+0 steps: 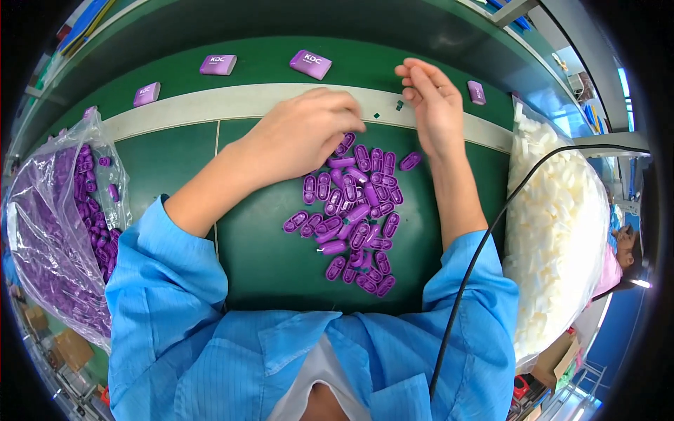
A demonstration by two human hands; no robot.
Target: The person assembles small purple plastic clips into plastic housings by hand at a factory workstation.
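A loose pile of small oval purple plastic shells (349, 189) lies on the green worktop, many with their hollow side up. My left hand (302, 133) is at the far end of this pile, palm down with fingers curled. One purple shell (344, 144) shows right beside its fingertips; what the fingers hold, if anything, is hidden. My right hand (437, 105) is raised over the pale rail, to the right of the pile. Its thumb and fingers bend together, and I cannot make out anything between them.
Purple box-shaped pieces (311, 64) sit spaced along the green strip beyond the pale rail (267, 98). A clear bag of purple parts (53, 224) stands at left, a bag of white pieces (554, 231) at right. A black cable (484, 238) crosses my right sleeve. Dark green bits (399, 105) lie on the rail.
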